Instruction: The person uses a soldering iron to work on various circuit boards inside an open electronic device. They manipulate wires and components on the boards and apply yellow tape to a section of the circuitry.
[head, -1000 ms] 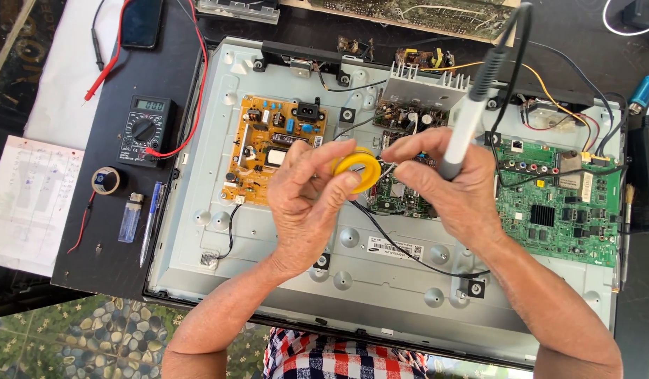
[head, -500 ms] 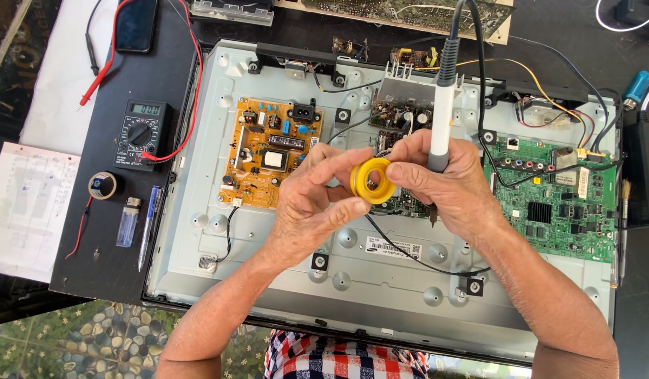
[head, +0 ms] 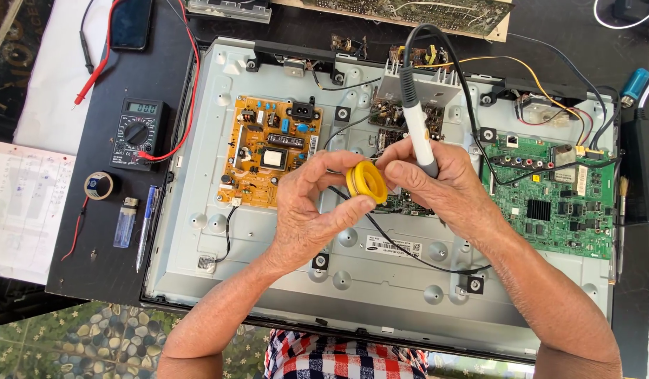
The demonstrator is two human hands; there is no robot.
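two hands in view. left hand (head: pixel 307 214): thumb and fingers closed on the rim of one yellow round tin (head: pixel 367 182), held on edge above the middle of the open panel. right hand (head: pixel 447 186): wrapped around one soldering iron (head: pixel 416 126), white body with grey grip, standing nearly upright, black cord looping from its top; its fingertips touch the tin's right side.

yellow round tin: small, shallow, its open face turned toward the camera and its inside pale and bare-looking; whether the iron's tip enters it cannot be told, the tip being hidden behind the fingers.

circuit boards in the metal back panel (head: pixel 381 281): one orange board (head: pixel 268 151) at left, one green board (head: pixel 549 196) at right, one dark board with a heatsink, partly hidden by the hands.

beside the panel on the black tabletop (head: pixel 93 267): one black multimeter (head: pixel 136 133) with red lead, one roll of tape (head: pixel 99 185), one lighter (head: pixel 126 222), one pen (head: pixel 146 226), one dark phone (head: pixel 131 23), one white paper sheet (head: pixel 22 210). pebbled floor shows below the table edge.
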